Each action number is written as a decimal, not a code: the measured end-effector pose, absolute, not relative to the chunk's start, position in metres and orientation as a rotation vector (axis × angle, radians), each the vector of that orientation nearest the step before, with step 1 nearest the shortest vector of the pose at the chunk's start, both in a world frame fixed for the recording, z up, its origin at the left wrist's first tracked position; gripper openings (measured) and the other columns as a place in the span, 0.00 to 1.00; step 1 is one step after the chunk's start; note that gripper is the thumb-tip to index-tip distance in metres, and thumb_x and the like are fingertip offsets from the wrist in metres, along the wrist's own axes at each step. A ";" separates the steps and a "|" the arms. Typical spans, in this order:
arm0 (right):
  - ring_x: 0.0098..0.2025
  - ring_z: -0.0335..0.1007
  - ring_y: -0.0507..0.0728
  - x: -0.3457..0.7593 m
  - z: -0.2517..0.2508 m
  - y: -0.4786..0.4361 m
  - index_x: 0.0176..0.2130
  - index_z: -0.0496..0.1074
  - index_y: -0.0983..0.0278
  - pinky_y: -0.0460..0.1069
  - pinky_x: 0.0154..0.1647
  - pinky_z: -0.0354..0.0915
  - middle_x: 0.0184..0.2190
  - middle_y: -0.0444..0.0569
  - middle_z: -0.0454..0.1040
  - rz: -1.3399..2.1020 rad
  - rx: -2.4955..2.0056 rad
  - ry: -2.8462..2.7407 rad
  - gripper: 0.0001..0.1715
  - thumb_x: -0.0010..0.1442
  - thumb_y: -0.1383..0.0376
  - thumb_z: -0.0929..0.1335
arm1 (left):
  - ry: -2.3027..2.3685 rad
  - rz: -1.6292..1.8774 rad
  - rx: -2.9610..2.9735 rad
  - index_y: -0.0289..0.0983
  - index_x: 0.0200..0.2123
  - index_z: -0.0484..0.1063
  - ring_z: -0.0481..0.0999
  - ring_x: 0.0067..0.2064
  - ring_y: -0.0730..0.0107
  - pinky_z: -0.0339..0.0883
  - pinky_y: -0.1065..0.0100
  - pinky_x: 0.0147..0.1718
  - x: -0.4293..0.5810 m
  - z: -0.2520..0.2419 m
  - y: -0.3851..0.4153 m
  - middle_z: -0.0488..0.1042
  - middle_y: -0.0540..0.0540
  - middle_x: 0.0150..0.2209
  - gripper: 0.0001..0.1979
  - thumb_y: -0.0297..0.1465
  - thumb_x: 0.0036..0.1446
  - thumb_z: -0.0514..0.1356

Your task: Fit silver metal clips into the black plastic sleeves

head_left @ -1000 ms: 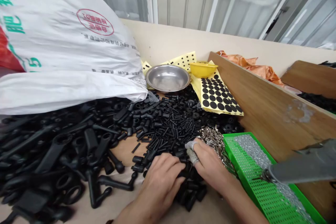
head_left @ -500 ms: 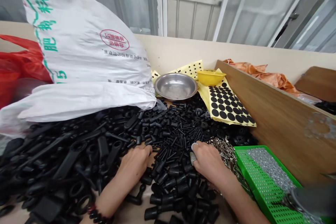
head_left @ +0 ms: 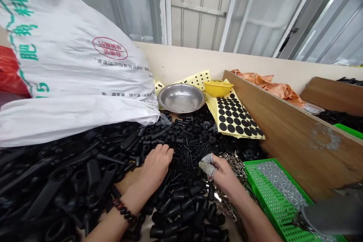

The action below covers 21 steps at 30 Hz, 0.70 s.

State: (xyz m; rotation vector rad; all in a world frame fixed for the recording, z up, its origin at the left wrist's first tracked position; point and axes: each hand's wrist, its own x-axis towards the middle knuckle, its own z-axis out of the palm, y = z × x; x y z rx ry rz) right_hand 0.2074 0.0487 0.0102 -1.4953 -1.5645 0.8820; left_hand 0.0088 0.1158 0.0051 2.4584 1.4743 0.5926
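My left hand (head_left: pixel 159 162) reaches over the heap of small black screws (head_left: pixel 191 147), back of the hand up. Its fingers are together and bent down; their tips and anything under them are hidden. To the right, my right hand (head_left: pixel 219 168) is held over the heap's right side, with grey-white fabric covers (head_left: pixel 208 164) on its thumb and a finger. Those covered fingers are closed together, and I cannot make out anything between them. Nearer to me lie short black cylindrical caps (head_left: pixel 181 204). Shiny metal pieces (head_left: pixel 234 164) are piled beside my right wrist.
Large black handle-like parts (head_left: pixel 53 185) spread at left below a white sack (head_left: pixel 85 64). Behind the screws stand a steel bowl (head_left: pixel 181 99), a yellow bowl (head_left: pixel 217 89) and black-dot sticker sheets (head_left: pixel 236 117). A green basket (head_left: pixel 251 176) and wooden divider (head_left: pixel 289 121) border the right.
The view has turned slightly right. My left hand has moved further forward over the screws. My right hand has rolled so its covered fingers show more clearly.
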 end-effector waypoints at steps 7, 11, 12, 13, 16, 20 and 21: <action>0.23 0.58 0.51 0.204 0.023 0.036 0.24 0.64 0.64 0.46 0.27 0.57 0.18 0.41 0.63 1.066 -1.304 -1.243 0.15 0.54 0.56 0.65 | 1.255 0.727 2.048 0.36 0.40 0.74 0.73 0.30 0.66 0.67 0.70 0.30 0.013 0.025 0.083 0.76 0.48 0.28 0.13 0.32 0.54 0.54; 0.24 0.57 0.51 0.197 0.026 0.030 0.24 0.67 0.65 0.46 0.28 0.55 0.18 0.40 0.63 1.085 -1.153 -1.097 0.13 0.51 0.58 0.68 | 1.020 0.819 1.442 0.36 0.35 0.76 0.71 0.28 0.68 0.64 0.71 0.28 0.026 0.026 0.055 0.74 0.50 0.25 0.12 0.34 0.47 0.60; 0.24 0.57 0.50 0.195 0.026 0.029 0.24 0.68 0.64 0.45 0.27 0.55 0.18 0.40 0.62 1.081 -1.145 -1.095 0.12 0.51 0.58 0.68 | 1.002 0.830 1.356 0.36 0.34 0.76 0.71 0.28 0.68 0.63 0.71 0.29 0.029 0.026 0.050 0.74 0.50 0.24 0.11 0.33 0.46 0.61; 0.24 0.58 0.50 0.194 0.027 0.027 0.24 0.68 0.64 0.45 0.27 0.55 0.19 0.40 0.63 1.076 -1.145 -1.097 0.12 0.50 0.58 0.69 | 0.993 0.843 1.289 0.37 0.34 0.77 0.70 0.28 0.69 0.63 0.71 0.29 0.032 0.027 0.045 0.73 0.51 0.23 0.11 0.33 0.46 0.61; 0.23 0.60 0.51 0.192 0.026 0.022 0.27 0.68 0.64 0.45 0.27 0.57 0.19 0.40 0.65 1.082 -1.152 -1.105 0.12 0.51 0.58 0.69 | 0.987 0.883 1.174 0.36 0.33 0.77 0.69 0.27 0.69 0.62 0.71 0.30 0.036 0.028 0.037 0.72 0.51 0.22 0.11 0.33 0.44 0.62; 0.17 0.59 0.49 0.196 0.026 0.015 0.29 0.66 0.64 0.45 0.25 0.56 0.13 0.38 0.62 1.135 -1.164 -1.155 0.13 0.58 0.57 0.64 | 0.971 0.892 1.111 0.37 0.34 0.76 0.69 0.27 0.70 0.61 0.71 0.30 0.034 0.027 0.033 0.72 0.52 0.23 0.11 0.33 0.44 0.63; 0.16 0.57 0.49 0.197 0.026 0.013 0.29 0.65 0.64 0.45 0.23 0.55 0.12 0.37 0.61 1.134 -1.182 -1.182 0.13 0.58 0.57 0.63 | 0.967 0.884 1.104 0.37 0.35 0.76 0.69 0.28 0.70 0.61 0.71 0.29 0.033 0.026 0.033 0.72 0.51 0.23 0.12 0.33 0.45 0.63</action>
